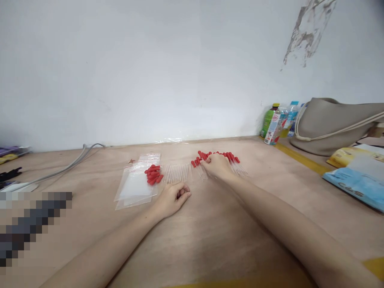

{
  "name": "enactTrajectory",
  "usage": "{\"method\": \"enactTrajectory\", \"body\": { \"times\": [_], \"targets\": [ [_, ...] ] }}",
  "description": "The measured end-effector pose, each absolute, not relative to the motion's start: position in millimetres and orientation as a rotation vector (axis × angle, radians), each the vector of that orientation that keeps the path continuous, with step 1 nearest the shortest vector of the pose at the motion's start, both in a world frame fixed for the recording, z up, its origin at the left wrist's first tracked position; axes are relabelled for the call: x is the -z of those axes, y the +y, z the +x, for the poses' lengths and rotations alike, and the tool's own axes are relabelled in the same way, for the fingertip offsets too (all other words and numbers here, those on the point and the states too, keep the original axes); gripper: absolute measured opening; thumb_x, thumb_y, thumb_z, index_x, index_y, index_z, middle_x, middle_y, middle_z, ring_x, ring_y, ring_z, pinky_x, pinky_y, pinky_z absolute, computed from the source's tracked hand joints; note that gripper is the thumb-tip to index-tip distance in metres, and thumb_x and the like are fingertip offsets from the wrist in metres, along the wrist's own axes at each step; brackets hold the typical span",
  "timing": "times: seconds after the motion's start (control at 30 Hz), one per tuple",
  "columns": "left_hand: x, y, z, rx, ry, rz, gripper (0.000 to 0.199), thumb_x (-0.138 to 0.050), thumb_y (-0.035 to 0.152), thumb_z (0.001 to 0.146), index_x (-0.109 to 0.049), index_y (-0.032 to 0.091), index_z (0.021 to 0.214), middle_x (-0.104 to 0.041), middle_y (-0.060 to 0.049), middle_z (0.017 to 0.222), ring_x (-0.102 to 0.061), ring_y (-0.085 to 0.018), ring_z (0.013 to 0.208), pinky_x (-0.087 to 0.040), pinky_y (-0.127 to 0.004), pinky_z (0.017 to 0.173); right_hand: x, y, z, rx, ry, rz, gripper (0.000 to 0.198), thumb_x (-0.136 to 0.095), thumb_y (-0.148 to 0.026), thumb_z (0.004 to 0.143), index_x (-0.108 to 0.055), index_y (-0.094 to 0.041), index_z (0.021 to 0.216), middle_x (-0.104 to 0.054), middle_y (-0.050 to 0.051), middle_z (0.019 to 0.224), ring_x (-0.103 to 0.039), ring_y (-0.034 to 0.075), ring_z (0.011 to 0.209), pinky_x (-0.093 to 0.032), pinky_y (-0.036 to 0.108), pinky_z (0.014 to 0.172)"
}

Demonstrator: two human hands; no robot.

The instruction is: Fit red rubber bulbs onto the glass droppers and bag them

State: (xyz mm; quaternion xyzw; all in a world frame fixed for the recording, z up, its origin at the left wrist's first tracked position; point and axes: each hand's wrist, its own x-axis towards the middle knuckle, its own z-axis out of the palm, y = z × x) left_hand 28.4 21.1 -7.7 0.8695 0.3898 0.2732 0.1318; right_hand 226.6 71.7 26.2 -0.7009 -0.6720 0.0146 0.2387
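My right hand (220, 165) reaches over a row of clear glass droppers with red rubber bulbs (233, 157). Its fingertips are pinched at a red-bulbed dropper (198, 161) on the row's left side; the hand hides part of the row. Closer to me, my left hand (175, 199) rests on the table with fingers curled, and nothing shows in them. Just beyond it lies a row of thin clear tubes (177, 173) without bulbs. Left of these, a small heap of loose red bulbs (153, 175) sits on the edge of clear zip bags (136, 186).
Bottles (273, 124) and a grey bag (333, 126) stand by the wall at the back right. Blue and yellow packets (354, 184) lie at the right. A grey cable (67, 166) runs across the left side. Yellow tape (303, 160) crosses the wooden surface.
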Motion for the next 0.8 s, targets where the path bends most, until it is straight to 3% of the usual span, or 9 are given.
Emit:
{"method": "enactTrajectory", "body": {
  "times": [0.17, 0.5, 0.67, 0.8],
  "targets": [
    [7, 20, 27, -0.798, 1.103, 2.509, 0.013, -0.049, 0.024, 0.080, -0.058, 0.017, 0.076, -0.050, 0.002, 0.061, -0.045, -0.009, 0.054, -0.035, -0.020, 0.051, -12, 90, 214, 0.062, -1.840, -2.022, 0.034, -0.040, -0.038, 0.079, -0.065, -0.015, 0.075, -0.065, 0.010, 0.077, -0.057, 0.020, 0.076, -0.029, 0.034, 0.074],
    [9, 20, 28, -0.796, 1.142, 2.563, 0.012, -0.048, 0.023, 0.080, -0.057, 0.017, 0.076, -0.052, 0.001, 0.063, -0.047, -0.010, 0.056, -0.037, -0.021, 0.053, -5, 83, 191, 0.074, -1.987, -1.931, 0.039, -0.037, -0.044, 0.081, -0.063, -0.016, 0.077, -0.065, 0.010, 0.076, -0.058, 0.021, 0.077, -0.025, 0.037, 0.077],
    [3, 28, 14, -0.974, 1.598, 2.860, 0.019, -0.047, 0.029, 0.080, -0.056, 0.017, 0.069, -0.056, -0.005, 0.072, -0.048, -0.020, 0.075, -0.035, -0.033, 0.069, -4, 84, 174, 0.043, -1.993, -1.972, 0.026, -0.043, -0.029, 0.078, -0.064, -0.014, 0.077, -0.065, 0.013, 0.078, -0.059, 0.021, 0.073, -0.025, 0.037, 0.076],
    [-2, 42, -10, -0.864, 2.068, 3.006, 0.019, -0.046, 0.032, 0.080, -0.058, 0.017, 0.076, -0.057, -0.009, 0.079, -0.047, -0.026, 0.080, -0.031, -0.037, 0.067, -2, 88, 168, 0.026, -2.015, -1.979, 0.021, -0.045, -0.019, 0.075, -0.064, -0.013, 0.071, -0.066, 0.014, 0.075, -0.059, 0.020, 0.070, -0.023, 0.038, 0.079]
  ]
}}
